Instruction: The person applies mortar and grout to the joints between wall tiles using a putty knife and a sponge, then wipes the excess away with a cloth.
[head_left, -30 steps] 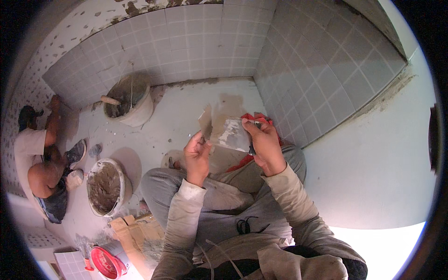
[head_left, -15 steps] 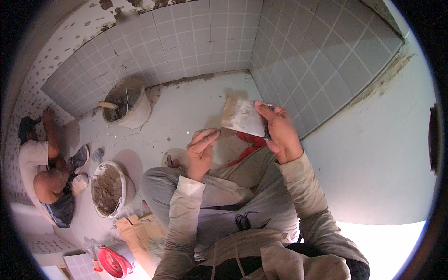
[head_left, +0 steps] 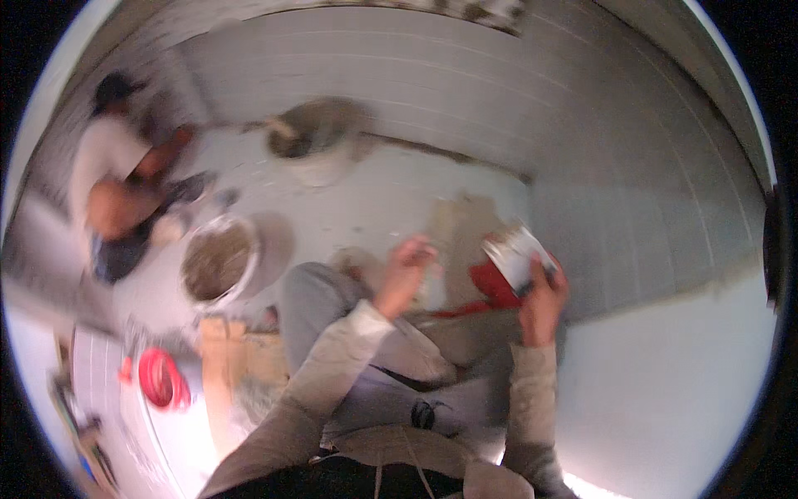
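My right hand (head_left: 544, 303) grips a flat, pale scraper (head_left: 517, 256) with a dark edge, its fingers and thumb wrapped at one end. The scraper is tilted above the floor near the wall corner. My left hand (head_left: 406, 270) is to the left of it, apart from it, with fingers curled together. Blur hides what, if anything, is between them. Just under the scraper lies a red object (head_left: 492, 287), partly hidden. A beige, stained patch (head_left: 459, 237) covers the floor between and beyond my hands.
A bucket of grey mortar (head_left: 220, 262) stands to my left, and another bucket (head_left: 320, 162) with a handled tool sits by the tiled wall (head_left: 399, 75). A person (head_left: 125, 183) crouches at far left. Cardboard (head_left: 237, 353) and a red basin (head_left: 164, 378) are near-left.
My view has turned, shifting the buckets and the other person right and up. My hands have moved farther apart; the scraper has moved right and down, away from the left fingers.
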A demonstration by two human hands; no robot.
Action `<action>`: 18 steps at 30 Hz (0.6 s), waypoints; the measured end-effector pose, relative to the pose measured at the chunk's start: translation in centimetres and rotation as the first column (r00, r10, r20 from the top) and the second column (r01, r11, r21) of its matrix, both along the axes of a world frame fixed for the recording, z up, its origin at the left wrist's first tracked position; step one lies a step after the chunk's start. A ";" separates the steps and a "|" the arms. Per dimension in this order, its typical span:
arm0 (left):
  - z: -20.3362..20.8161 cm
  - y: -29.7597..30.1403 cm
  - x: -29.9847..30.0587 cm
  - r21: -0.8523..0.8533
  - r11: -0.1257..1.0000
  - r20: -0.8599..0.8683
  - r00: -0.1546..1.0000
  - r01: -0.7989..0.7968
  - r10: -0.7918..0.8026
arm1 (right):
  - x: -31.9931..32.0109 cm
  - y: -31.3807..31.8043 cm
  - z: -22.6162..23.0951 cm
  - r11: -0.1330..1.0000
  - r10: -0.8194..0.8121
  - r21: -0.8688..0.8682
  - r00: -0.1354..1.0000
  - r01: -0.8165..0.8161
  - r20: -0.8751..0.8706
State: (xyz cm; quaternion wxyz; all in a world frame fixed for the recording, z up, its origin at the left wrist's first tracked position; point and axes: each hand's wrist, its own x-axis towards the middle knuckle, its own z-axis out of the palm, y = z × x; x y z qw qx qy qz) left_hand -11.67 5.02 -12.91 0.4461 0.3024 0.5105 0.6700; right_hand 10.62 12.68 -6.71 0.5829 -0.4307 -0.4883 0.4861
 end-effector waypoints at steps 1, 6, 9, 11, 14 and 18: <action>-0.2 0.0 -0.1 -0.031 0.999 -0.054 0.998 0.009 -0.010 | -0.4 0.3 -0.8 0.999 0.033 0.041 0.999 -0.032 -0.030; 0.2 0.1 0.6 0.012 0.993 0.148 0.982 0.119 -0.119 | -1.1 1.7 -2.3 0.988 0.008 0.150 0.978 -0.040 0.207; 1.0 0.0 0.9 0.029 0.999 0.265 0.963 0.043 -0.049 | -1.8 1.7 -2.0 0.974 -0.064 0.228 0.950 -0.008 0.306; 1.2 -0.2 0.9 0.011 1.000 0.266 0.964 -0.002 -0.001 | -2.8 0.9 -2.1 0.957 -0.061 0.286 0.942 -0.039 0.330; 1.0 -0.1 0.9 0.059 0.998 0.314 0.949 -0.021 0.001 | -4.5 -0.6 -2.3 0.957 -0.074 0.286 0.922 -0.041 0.380; 0.6 0.2 0.6 0.128 0.989 0.358 0.934 -0.067 0.017 | -6.6 -1.6 -2.7 0.963 -0.013 0.264 0.975 -0.048 0.224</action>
